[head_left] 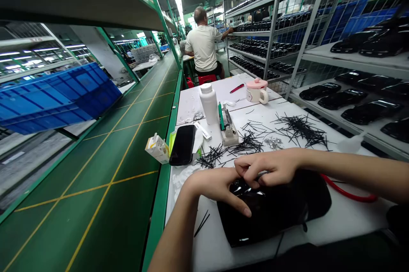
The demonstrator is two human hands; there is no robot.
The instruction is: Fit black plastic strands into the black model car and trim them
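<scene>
A glossy black model car body (271, 212) lies on the white worktable in front of me. My left hand (220, 184) grips its left end, with the thumb stretched over the top and the other fingers mostly hidden on the far side. Close beside it, my right hand (270, 167) is curled over the far edge of the body, its fingertips pressed together. Whatever those fingers hold, if anything, is too small or hidden to make out. Beyond my hands lie thin black strips (302, 129) in loose piles and a small heap of clear bits (273, 143).
A phone (182, 145), small carton (157, 148), white bottle (208, 103), metal tool holder (228, 129) and lidded mug (256, 91) stand beyond. A green conveyor (128, 135) runs left; racks of black car bodies (351, 97) stand right. A person (204, 46) sits ahead.
</scene>
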